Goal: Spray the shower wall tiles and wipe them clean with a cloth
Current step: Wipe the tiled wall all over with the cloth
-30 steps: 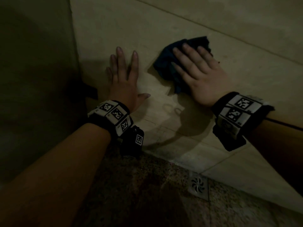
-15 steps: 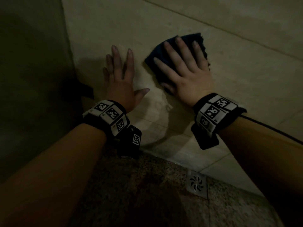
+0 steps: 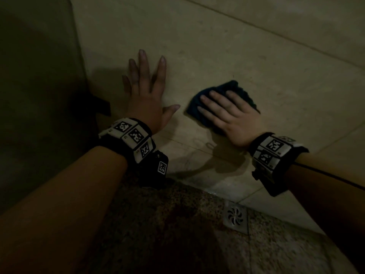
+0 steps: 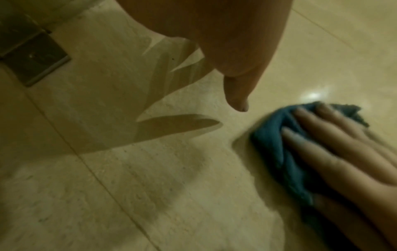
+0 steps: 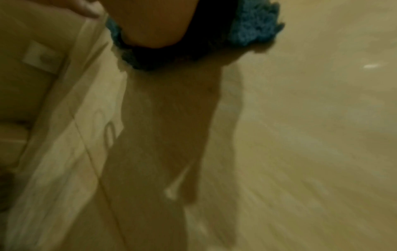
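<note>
R hand (image 3: 235, 117) is pressing the bunched blue cloth (image 3: 229, 89) flat-fingered on the wall tiles (image 3: 217, 46), cloth's long axis running 10–4 o'clock. L hand (image 3: 147, 91) is lying splayed, grasping nothing, at cloth's 9 o'clock.

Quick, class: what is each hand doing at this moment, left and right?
Left hand: open, fingers spread flat against the wall tile, holding nothing.
Right hand: open, straight fingers pressing the blue cloth against the tile.
</note>
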{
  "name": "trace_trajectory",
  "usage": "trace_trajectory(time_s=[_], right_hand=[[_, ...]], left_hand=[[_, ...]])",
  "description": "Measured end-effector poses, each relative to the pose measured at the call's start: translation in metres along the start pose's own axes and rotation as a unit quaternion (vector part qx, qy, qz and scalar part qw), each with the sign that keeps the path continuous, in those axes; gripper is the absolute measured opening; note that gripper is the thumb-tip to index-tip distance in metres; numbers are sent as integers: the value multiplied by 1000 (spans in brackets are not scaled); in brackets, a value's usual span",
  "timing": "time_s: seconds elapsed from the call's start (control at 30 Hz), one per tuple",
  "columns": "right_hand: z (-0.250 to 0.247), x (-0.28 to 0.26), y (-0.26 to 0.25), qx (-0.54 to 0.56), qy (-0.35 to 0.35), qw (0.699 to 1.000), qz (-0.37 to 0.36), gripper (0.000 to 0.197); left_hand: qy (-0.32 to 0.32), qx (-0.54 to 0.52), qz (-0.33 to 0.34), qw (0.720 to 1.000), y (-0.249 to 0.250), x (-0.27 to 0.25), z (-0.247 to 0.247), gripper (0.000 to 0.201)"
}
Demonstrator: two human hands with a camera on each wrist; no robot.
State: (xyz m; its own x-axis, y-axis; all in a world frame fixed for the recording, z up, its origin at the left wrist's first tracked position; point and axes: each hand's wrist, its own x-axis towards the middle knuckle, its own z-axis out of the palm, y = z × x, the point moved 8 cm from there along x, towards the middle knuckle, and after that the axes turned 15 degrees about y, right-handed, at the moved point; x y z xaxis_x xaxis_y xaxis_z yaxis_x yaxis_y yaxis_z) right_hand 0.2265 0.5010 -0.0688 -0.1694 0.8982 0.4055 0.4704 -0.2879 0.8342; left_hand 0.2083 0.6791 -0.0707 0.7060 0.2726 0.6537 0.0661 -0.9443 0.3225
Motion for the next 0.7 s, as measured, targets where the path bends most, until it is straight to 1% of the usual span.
trace_trajectory(time_s=[0.17,0.23,0.33,0.47,0.57,0.63,0.7], right_hand=[[-8,4,15,50,18,998,-17,42],[-15,7,29,40,35,999,-12,42],[-29,12,54,-8,67,998,2,42],[-48,12,79,-66,105,991,40,44],[-50,12,76,-96,126,985,73,43],[-48,11,71,-103,137,980,104,41],[-44,6,63,-96,138,979,118,40]], left_hand=[[-3,9,35,999,19,0,1,97],[0,9,33,999,24,0,3,99],[9,3,17,1000,28,0,6,103],[36,9,26,999,38,0,8,104],[56,4,33,998,45,0,7,106],[56,10,30,998,47,0,8,107],[54,13,26,998,48,-1,9,109]])
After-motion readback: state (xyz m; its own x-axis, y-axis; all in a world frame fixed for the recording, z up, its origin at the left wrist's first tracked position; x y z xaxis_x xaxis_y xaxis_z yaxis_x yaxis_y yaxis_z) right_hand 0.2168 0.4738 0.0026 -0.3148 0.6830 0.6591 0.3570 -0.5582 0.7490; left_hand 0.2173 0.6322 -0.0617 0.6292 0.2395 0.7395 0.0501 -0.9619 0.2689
